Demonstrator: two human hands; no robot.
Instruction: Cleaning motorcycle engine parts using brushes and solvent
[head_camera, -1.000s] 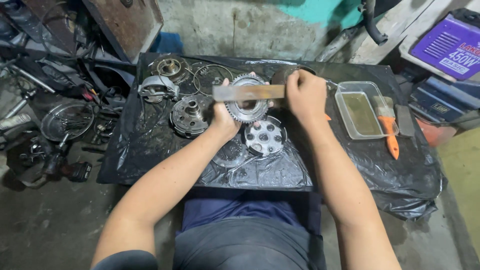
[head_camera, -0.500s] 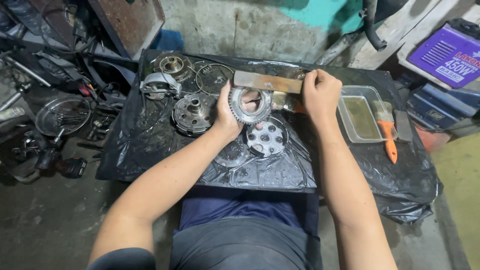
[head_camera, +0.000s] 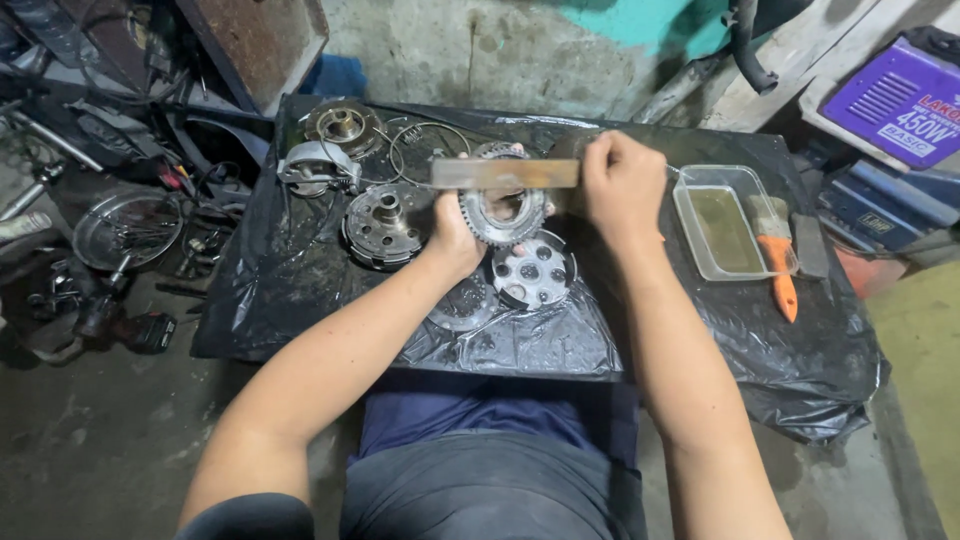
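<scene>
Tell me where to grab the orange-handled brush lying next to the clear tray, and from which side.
Take the paintbrush by its orange handle, coming from the near side of the table. The handle points toward the person and lies free on the black plastic sheet, while the bristle end rests against the clear plastic tray. The right hand is nearest, though it now holds a flat metal bar.

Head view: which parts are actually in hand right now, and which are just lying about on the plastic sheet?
In hand:
- toothed ring, held by left hand
- flat metal bar laid across it, held by right hand

Lying about:
- drilled plate
- clutch hub
- clear tray
- orange-handled brush
- wire ring
</scene>
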